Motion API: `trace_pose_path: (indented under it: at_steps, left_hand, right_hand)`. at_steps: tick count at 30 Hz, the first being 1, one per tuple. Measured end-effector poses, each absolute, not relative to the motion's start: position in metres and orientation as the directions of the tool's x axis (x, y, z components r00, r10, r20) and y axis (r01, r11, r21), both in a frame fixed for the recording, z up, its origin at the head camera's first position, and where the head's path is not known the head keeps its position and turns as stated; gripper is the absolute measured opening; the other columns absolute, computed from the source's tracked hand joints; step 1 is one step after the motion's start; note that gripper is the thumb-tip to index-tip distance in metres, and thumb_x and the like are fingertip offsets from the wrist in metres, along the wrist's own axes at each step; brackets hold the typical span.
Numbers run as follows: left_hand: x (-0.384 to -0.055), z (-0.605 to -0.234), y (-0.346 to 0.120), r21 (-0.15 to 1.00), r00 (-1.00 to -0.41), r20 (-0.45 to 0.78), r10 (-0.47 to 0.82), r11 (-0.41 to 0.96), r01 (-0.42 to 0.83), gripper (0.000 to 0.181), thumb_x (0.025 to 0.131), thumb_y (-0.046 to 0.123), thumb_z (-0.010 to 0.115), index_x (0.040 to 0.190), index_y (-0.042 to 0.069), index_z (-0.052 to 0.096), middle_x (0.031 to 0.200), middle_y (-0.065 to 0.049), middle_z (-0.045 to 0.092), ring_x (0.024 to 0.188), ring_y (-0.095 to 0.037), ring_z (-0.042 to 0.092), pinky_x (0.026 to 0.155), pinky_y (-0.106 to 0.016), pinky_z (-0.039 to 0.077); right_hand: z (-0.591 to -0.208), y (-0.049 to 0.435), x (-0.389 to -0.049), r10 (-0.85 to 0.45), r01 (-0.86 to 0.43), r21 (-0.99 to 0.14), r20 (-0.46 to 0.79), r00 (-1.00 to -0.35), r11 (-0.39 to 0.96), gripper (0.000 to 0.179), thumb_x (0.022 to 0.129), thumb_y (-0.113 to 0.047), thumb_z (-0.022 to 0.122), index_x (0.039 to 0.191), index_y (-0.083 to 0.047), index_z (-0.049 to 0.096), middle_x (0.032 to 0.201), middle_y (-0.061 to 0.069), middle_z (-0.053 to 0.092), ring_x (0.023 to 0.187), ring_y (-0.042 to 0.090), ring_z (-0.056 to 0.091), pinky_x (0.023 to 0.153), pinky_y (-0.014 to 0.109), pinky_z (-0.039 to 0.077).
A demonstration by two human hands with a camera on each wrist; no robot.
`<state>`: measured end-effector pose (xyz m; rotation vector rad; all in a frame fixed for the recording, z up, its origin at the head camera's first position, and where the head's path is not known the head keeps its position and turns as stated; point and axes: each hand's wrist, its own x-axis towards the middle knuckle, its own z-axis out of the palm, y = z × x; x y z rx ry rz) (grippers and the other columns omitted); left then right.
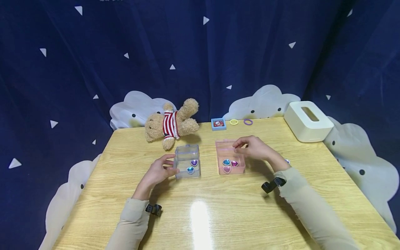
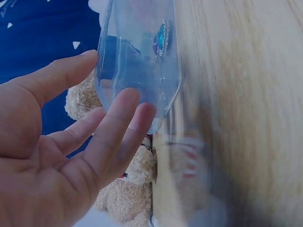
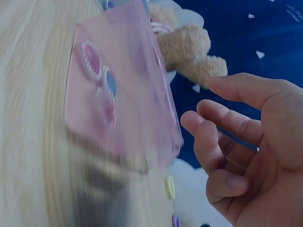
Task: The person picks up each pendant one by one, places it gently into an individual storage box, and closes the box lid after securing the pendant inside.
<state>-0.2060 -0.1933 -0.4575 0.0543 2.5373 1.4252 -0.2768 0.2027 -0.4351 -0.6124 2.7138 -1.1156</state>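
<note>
A clear bluish plastic box (image 1: 183,160) stands with its lid raised, holding a purple gem (image 1: 194,162) and a blue gem (image 1: 190,170) with silvery rims. My left hand (image 1: 158,171) is at its left side; in the left wrist view the thumb and fingertips lie against the box wall, fairly straight. To the right stands an open pink box (image 1: 221,156) with a teal gem (image 1: 226,162), a magenta gem (image 1: 234,163) and a pale pink gem (image 1: 226,169). My right hand (image 1: 254,148) hovers by its raised lid, fingers loosely bent, holding nothing.
A teddy bear (image 1: 170,124) in a striped shirt lies behind the boxes. Farther back are a small blue-framed square (image 1: 218,124), a yellow ring (image 1: 233,122) and a purple ring (image 1: 248,122). A white tissue box (image 1: 307,123) stands back right. Another gem (image 1: 287,161) shows beside the right wrist.
</note>
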Motion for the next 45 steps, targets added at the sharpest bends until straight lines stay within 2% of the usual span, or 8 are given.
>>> trace_pose_path:
  at_steps: [4,8,12,20,25,30,35,45]
  left_hand:
    - [-0.205,-0.458,-0.193,0.844,-0.972,-0.180,0.148,0.530,-0.076,0.068,0.087,0.018,0.077,0.148,0.010,0.046,0.131,-0.023,0.060,0.117,-0.039,0.062,0.082,-0.035,0.056]
    - [-0.205,-0.458,-0.193,0.842,-0.970,-0.188,0.152,0.534,-0.079,0.068,0.088,0.018,0.076,0.148,0.011,0.046,0.132,-0.023,0.059,0.118,-0.039,0.061,0.081,-0.035,0.056]
    - [-0.204,-0.456,-0.193,0.844,-0.971,-0.188,0.148,0.530,-0.083,0.067,0.088,0.018,0.076,0.148,0.011,0.046,0.132,-0.023,0.059,0.119,-0.040,0.061,0.084,-0.038,0.056]
    - [-0.205,-0.456,-0.193,0.849,-0.970,-0.180,0.160,0.524,-0.071,0.066,0.089,0.019,0.076,0.147,0.010,0.046,0.133,-0.025,0.059,0.120,-0.041,0.060,0.089,-0.042,0.056]
    - [-0.205,-0.455,-0.193,0.848,-0.971,-0.183,0.156,0.524,-0.076,0.067,0.088,0.018,0.076,0.147,0.010,0.046,0.134,-0.025,0.058,0.121,-0.040,0.060,0.089,-0.042,0.056]
    - [-0.205,-0.455,-0.194,0.848,-0.971,-0.182,0.153,0.525,-0.076,0.068,0.088,0.017,0.077,0.147,0.009,0.046,0.133,-0.025,0.059,0.120,-0.040,0.060,0.088,-0.041,0.056]
    - [-0.206,-0.456,-0.194,0.847,-0.971,-0.183,0.151,0.526,-0.078,0.067,0.088,0.016,0.076,0.148,0.010,0.046,0.132,-0.024,0.059,0.119,-0.040,0.061,0.088,-0.039,0.056]
    - [-0.205,-0.457,-0.193,0.844,-0.971,-0.193,0.141,0.528,-0.092,0.067,0.088,0.018,0.077,0.148,0.013,0.047,0.133,-0.020,0.060,0.120,-0.036,0.060,0.089,-0.039,0.056]
  right_hand:
    - [-0.439,0.222,-0.274,-0.385,-0.248,-0.733,-0.021,-0.922,0.634,0.024,0.092,-0.020,0.071,0.111,-0.005,0.072,0.097,0.007,0.070,0.075,0.024,0.065,0.062,0.032,0.057]
    - [-0.439,0.238,-0.271,-0.356,-0.220,-0.736,-0.031,-0.934,0.640,0.025,0.092,-0.020,0.071,0.112,-0.005,0.071,0.099,0.009,0.070,0.079,0.029,0.066,0.065,0.039,0.059]
    - [-0.436,0.247,-0.269,-0.343,-0.217,-0.732,-0.024,-0.939,0.646,0.028,0.093,-0.023,0.071,0.114,-0.005,0.071,0.101,0.011,0.070,0.077,0.031,0.067,0.064,0.037,0.058]
    - [-0.435,0.268,-0.265,-0.299,-0.195,-0.700,-0.027,-0.954,0.687,0.029,0.093,-0.027,0.070,0.114,-0.006,0.071,0.100,0.010,0.070,0.077,0.024,0.067,0.062,0.028,0.056]
    - [-0.432,0.288,-0.263,-0.260,-0.151,-0.695,-0.054,-0.964,0.703,0.030,0.094,-0.026,0.069,0.115,-0.005,0.070,0.101,0.012,0.069,0.078,0.030,0.068,0.064,0.031,0.056]
    - [-0.436,0.313,-0.259,-0.238,-0.126,-0.681,-0.073,-0.969,0.721,0.032,0.094,-0.027,0.070,0.115,-0.003,0.069,0.102,0.012,0.069,0.077,0.021,0.066,0.066,0.032,0.056]
    - [-0.445,0.334,-0.256,-0.218,-0.116,-0.638,-0.083,-0.972,0.761,0.030,0.094,-0.024,0.070,0.115,-0.003,0.070,0.102,0.012,0.070,0.078,0.012,0.062,0.064,0.026,0.051]
    - [-0.465,0.364,-0.250,-0.202,-0.066,-0.627,-0.148,-0.968,0.776,0.036,0.088,-0.023,0.076,0.115,0.000,0.068,0.099,0.011,0.070,0.067,0.013,0.064,0.058,0.029,0.054]
